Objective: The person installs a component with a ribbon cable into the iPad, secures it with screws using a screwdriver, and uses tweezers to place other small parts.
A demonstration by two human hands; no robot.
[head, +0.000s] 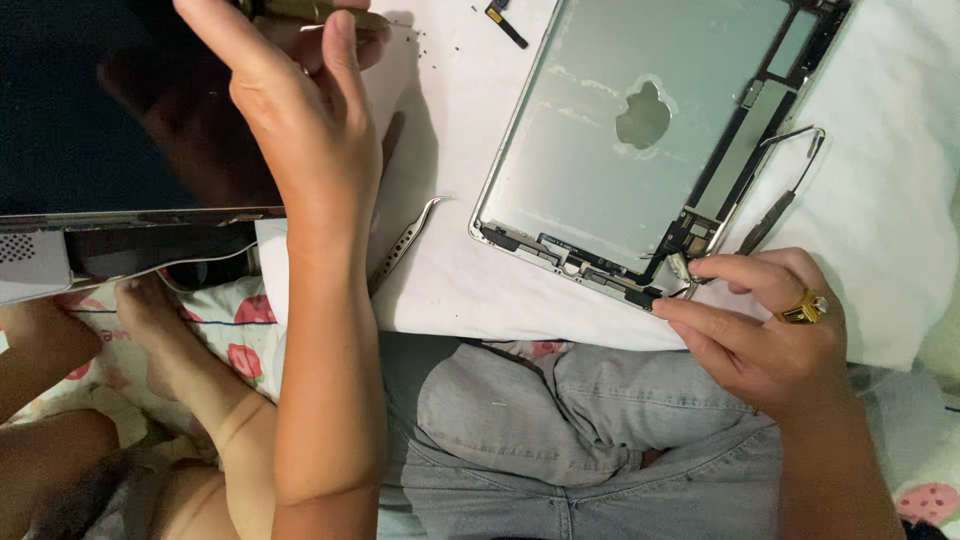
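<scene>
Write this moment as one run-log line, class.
left hand: raised, holding brass-coloured tool | right hand: fingertips on small part at tablet shell lower edge | tweezers: lying on white cloth

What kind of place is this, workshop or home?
Likely a home, not a workshop: the opened silver tablet shell lies on a white cloth over strawberry-print bedding, the person sits cross-legged in jeans, and curved metal tweezers lie loose beside it.

open white cloth point(900, 190) right of the opened tablet shell point(600, 130), broken only by a bent thin cable point(790, 175). narrow bare strip between shell and left forearm, partly blocked by tweezers point(405, 240). dark screen panel point(90, 100) closing off the far left; scattered tiny screws point(425, 40) near the top.
</scene>
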